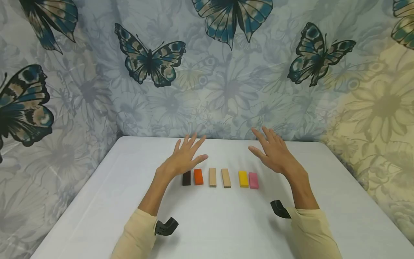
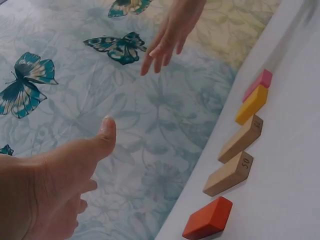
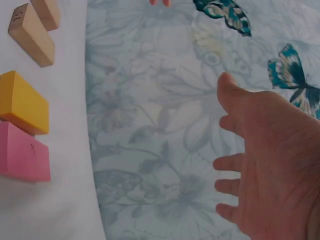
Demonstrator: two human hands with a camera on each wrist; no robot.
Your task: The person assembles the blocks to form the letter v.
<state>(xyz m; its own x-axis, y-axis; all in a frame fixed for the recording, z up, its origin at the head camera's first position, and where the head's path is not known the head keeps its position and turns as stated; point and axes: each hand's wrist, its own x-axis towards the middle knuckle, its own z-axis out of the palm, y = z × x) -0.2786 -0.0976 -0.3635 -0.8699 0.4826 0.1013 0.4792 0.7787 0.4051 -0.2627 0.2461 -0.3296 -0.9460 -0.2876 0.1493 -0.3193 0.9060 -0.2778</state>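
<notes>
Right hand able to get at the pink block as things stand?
Probably yes: the right hand is empty and open near the pink block, and nothing shows between them. The yellow block crowds only the pink one's opposite side.

Row, left to right on the counter point(image 1: 223, 223): first block point(image 1: 186, 179), second block point(image 1: 198, 177), third block point(image 1: 212, 177), fourth block point(image 1: 226, 178), fifth block point(image 1: 243, 179), sixth block point(image 1: 253, 180).
Widest gap: between fourth and fifth.
Closest pair: fifth and sixth, just beside each other.
Left hand point(image 1: 179, 158): above the counter, near the first block.
Right hand point(image 1: 273, 153): above the counter, toward the row's right end, well apart from the left hand.
Backdrop point(image 1: 220, 115): behind the counter and along its left and right sides.
</notes>
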